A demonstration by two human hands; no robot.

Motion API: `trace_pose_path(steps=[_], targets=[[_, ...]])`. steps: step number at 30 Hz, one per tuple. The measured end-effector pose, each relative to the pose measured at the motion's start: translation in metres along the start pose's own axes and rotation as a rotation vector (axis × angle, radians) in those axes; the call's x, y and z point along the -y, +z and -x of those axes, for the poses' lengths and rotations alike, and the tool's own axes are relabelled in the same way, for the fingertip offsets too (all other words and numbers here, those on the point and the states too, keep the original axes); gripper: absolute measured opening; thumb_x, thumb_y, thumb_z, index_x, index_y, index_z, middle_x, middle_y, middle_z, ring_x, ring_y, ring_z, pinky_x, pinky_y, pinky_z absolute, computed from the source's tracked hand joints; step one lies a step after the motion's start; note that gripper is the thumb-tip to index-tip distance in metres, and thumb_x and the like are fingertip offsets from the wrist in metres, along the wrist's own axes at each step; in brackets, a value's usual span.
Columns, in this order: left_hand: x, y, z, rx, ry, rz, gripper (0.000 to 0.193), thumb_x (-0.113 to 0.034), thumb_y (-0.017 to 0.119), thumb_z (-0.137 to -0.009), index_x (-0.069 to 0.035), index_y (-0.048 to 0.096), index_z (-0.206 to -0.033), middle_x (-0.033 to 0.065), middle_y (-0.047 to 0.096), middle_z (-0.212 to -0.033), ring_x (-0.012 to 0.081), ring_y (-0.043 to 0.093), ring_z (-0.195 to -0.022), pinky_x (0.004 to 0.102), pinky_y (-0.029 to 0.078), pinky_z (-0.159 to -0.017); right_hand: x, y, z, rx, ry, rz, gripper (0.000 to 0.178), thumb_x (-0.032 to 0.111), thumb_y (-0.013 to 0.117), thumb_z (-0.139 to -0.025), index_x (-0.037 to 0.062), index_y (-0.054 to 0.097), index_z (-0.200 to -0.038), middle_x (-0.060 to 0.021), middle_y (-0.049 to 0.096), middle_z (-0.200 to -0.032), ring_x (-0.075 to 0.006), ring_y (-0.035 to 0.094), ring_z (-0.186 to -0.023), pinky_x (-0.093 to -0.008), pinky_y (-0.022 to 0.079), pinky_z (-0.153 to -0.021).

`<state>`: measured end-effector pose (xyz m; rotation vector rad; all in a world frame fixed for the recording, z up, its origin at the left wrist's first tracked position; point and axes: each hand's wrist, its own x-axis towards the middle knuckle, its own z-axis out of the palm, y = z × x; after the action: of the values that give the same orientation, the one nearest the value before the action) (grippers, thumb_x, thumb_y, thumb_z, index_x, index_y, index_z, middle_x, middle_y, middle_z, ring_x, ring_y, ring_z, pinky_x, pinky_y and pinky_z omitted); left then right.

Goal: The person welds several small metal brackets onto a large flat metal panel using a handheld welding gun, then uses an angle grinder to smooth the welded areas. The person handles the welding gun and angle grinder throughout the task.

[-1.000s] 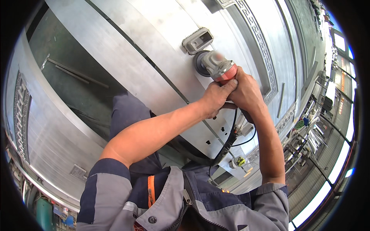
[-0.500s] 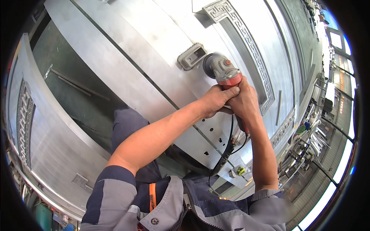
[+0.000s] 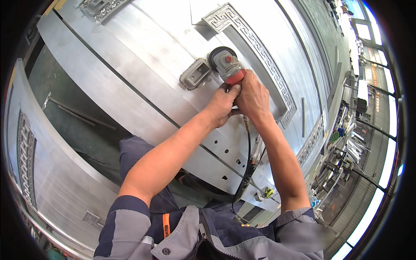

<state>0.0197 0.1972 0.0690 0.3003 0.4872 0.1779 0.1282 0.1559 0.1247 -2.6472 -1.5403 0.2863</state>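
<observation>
Both my hands grip an angle grinder [image 3: 228, 65] with a grey head, a red collar and a dark round disc [image 3: 218, 53]. My left hand [image 3: 222, 104] is wrapped round its body from the left, thumb near the collar. My right hand [image 3: 253, 94] closes over it from the right. The disc lies over a large silver metal panel [image 3: 160, 69]; whether it touches is unclear. Just left of the grinder, a raised rectangular metal fitting [image 3: 195, 74] with a recess sits on the panel. A black cord [image 3: 249, 149] hangs below my hands.
A raised key-pattern strip [image 3: 255, 41] runs along the panel on the right. Several dark holes [image 3: 226, 151] pierce its near part. A small yellow-green item [image 3: 268, 192] lies near my right elbow. Another ornamented panel [image 3: 56, 173] stands at left. Metal scraps [image 3: 353, 149] pile up at far right.
The grinder and both hands have shifted left and slightly up in view, and the grinder's head has turned. The panel also appears shifted left. Both hands keep their grip.
</observation>
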Motion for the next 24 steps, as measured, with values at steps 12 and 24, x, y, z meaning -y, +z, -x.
trace_pose_path(steps=[12,24], targets=[[0.000,-0.004,-0.009,-0.020,0.095,0.041,0.057,-0.032,0.052,-0.109,-0.013,0.028,-0.156,0.0125,0.051,-0.144,0.0276,0.060,-0.125,0.0482,0.060,-0.094,0.001,0.002,-0.014,-0.010,-0.059,0.061,0.033,0.021,0.067,-0.090,0.0030,0.055,-0.115,-0.0180,0.070,-0.107,-0.0383,0.071,-0.097,-0.0497,0.056,-0.078],[0.005,0.014,0.018,-0.056,0.427,-0.267,0.066,-0.043,0.060,-0.103,0.006,0.043,-0.144,0.0212,0.060,-0.134,0.0293,0.057,-0.126,0.0381,0.044,-0.108,0.033,-0.033,0.016,-0.035,0.181,-0.016,0.046,0.032,0.074,-0.088,0.0023,0.052,-0.116,-0.0218,0.071,-0.104,-0.0463,0.069,-0.096,-0.0537,0.053,-0.080]])
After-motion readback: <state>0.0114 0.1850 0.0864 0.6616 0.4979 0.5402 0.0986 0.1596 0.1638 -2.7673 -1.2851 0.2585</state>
